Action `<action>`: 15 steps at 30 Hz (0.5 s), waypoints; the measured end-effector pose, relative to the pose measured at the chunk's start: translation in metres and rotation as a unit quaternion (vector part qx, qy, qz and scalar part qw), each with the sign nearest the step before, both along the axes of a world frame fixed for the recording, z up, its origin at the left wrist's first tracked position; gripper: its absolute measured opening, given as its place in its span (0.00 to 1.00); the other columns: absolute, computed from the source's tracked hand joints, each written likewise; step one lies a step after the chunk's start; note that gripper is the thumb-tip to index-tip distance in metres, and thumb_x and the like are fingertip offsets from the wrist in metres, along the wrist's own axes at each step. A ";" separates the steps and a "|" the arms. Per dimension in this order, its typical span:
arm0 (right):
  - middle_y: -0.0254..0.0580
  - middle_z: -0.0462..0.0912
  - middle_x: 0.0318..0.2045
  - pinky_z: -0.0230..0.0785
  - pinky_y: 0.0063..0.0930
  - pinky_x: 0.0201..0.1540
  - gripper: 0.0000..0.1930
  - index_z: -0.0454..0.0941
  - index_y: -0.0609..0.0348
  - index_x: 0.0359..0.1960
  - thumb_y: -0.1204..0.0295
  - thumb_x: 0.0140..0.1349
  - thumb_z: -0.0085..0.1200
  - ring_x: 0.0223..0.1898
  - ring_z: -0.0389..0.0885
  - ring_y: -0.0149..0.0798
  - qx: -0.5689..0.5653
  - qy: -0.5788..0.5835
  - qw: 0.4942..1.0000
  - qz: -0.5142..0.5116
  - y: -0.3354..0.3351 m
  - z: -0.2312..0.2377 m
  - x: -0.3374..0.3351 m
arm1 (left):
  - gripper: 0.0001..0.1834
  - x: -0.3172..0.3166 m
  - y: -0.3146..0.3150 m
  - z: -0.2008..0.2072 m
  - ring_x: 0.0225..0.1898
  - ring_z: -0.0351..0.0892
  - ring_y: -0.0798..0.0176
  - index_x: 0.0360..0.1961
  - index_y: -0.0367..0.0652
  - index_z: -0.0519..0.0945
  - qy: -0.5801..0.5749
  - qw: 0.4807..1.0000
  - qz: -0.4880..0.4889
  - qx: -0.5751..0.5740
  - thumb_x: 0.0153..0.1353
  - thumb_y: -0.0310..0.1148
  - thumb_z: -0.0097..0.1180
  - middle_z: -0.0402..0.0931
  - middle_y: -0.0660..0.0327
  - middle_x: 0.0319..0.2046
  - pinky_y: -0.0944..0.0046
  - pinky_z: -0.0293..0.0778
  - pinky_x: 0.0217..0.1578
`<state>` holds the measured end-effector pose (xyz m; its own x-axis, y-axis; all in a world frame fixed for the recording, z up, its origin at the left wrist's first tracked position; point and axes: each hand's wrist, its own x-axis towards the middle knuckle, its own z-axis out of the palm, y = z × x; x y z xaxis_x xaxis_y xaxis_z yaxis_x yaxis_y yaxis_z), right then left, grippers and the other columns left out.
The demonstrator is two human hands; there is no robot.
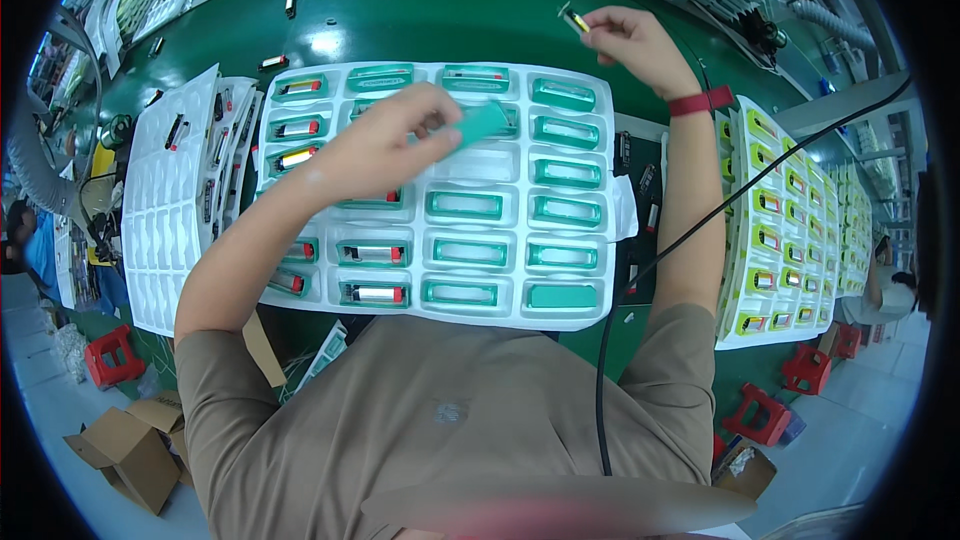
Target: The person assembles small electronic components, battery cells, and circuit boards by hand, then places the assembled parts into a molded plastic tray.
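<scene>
My left hand (395, 135) is closed on a teal plastic shell (483, 126), raised over the white moulded tray (518, 230) in front of me. The shell looks slightly blurred. Out beyond the tray's far right corner, my right hand (632, 40) pinches a small electronic assembly (574, 20) with a yellow part, above the green tabletop. Teal shells fill most tray pockets. Those on the right, such as one shell (565, 176), look hollow, while several on the left hold red-and-white battery units (374, 294). One teal shell (562, 296) at the near right lies face down.
Stacked white trays (165, 200) stand to the left. At right are trays of yellow-green shells (768, 200). Loose small units (290, 6) dot the green table (420, 15). A black cable (690, 230) hangs across my right side. Red stools (115, 356) and cardboard boxes (130, 455) are on the floor.
</scene>
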<state>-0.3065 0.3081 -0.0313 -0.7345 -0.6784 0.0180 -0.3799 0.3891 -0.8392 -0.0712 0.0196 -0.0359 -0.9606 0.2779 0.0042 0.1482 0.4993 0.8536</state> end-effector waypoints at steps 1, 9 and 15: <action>0.32 0.83 0.33 0.72 0.18 0.33 0.14 0.81 0.62 0.49 0.69 0.65 0.60 0.28 0.78 0.24 -0.017 -0.056 0.997 0.041 0.002 0.005 0.014 | 0.10 0.000 -0.002 0.005 0.48 0.77 0.64 0.46 0.43 0.77 0.003 1.000 0.001 -0.002 0.67 0.33 0.59 0.76 0.60 0.43 0.61 0.73 0.48; 0.34 0.84 0.38 0.74 0.21 0.41 0.12 0.84 0.64 0.48 0.79 0.62 0.61 0.38 0.81 0.24 -0.178 -0.015 0.973 0.147 -0.037 0.025 0.115 | 0.17 -0.005 -0.013 0.012 0.46 0.77 0.65 0.59 0.39 0.73 -0.252 0.821 0.120 0.498 0.76 0.37 0.46 0.76 0.58 0.51 0.67 0.75 0.45; 0.44 0.83 0.40 0.78 0.33 0.40 0.14 0.84 0.61 0.45 0.82 0.56 0.61 0.38 0.83 0.45 -0.104 0.365 0.918 0.116 -0.062 0.030 0.149 | 0.20 0.004 -0.003 0.018 0.46 0.80 0.63 0.62 0.34 0.72 -0.215 0.827 0.050 0.516 0.77 0.35 0.41 0.77 0.56 0.50 0.65 0.76 0.48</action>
<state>-0.1574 0.2459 -0.0017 -0.3113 -0.7417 0.5942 -0.9230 0.0870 -0.3749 -0.0669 0.0170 -0.0174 -0.9526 0.2595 -0.1587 -0.2790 -0.5374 0.7959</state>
